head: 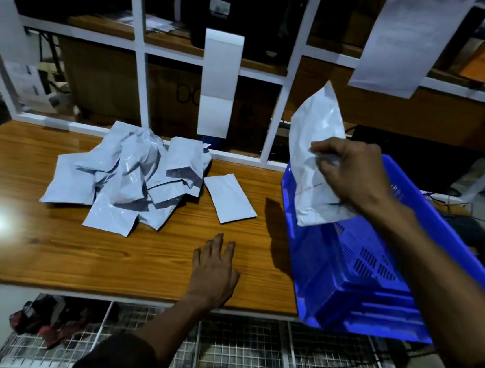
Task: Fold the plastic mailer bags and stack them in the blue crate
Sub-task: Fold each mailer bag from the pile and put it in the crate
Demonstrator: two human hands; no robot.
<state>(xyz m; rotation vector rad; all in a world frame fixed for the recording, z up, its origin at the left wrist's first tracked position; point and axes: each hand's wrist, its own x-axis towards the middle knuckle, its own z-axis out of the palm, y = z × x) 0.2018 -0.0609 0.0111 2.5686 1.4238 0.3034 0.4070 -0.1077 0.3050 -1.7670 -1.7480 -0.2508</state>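
The left hand point(215, 267) is laid flat on the table point(16, 249), fingers spread and empty, while a mailer bag point(313, 161) is pinched upright, long axis vertical, by the right hand point(348, 171) directly above the blue crate point(359, 288).

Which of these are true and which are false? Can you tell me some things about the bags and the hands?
1. The right hand holds a bag above the crate. True.
2. The left hand grips a bag. False: it is open over the bare table, holding nothing.
3. A pile of crumpled bags lies on the table. True.
4. The crate is red. False: it is blue.
5. One flat bag lies alone between the pile and the crate. True.
6. The crate is full of bags. False: its visible inside shows none.
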